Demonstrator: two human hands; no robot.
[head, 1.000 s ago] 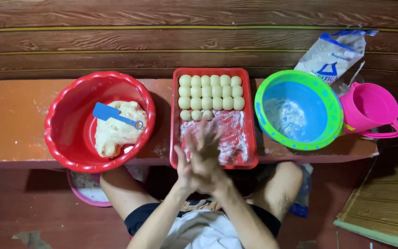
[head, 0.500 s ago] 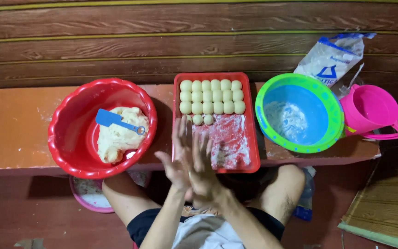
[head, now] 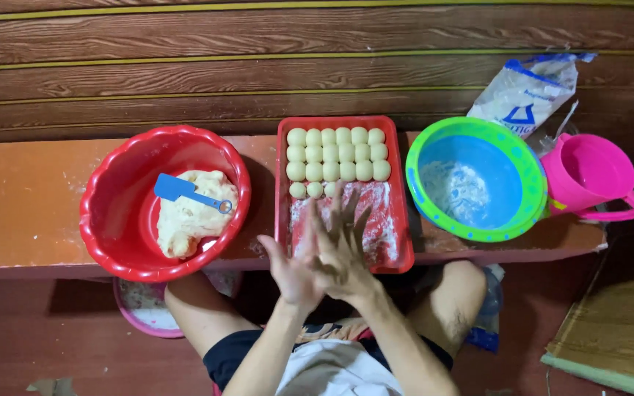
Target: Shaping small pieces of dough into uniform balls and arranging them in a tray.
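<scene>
The left hand (head: 293,273) and right hand (head: 343,253) are pressed flat together, palm against palm, fingers spread and blurred, above the near edge of the red tray (head: 403,242). Whatever sits between the palms is hidden, so it cannot be told whether they enclose a piece of dough. To roll well, the judgement is that pressure should stay light and even, palms circling flat so the piece rounds without smearing. On the tray's far half lie neat rows of dough balls (head: 337,154), with a short unfinished row nearest the hands; the floured bare patch (head: 376,213) lies just beyond the fingertips. At the bench's left end, the red basin (head: 111,220) holds the dough lump (head: 188,216) with a blue scraper (head: 181,191) on it. Right of the tray stands a green-rimmed blue bowl (head: 434,147), then a pink jug (head: 588,176) and a flour bag (head: 526,92).
</scene>
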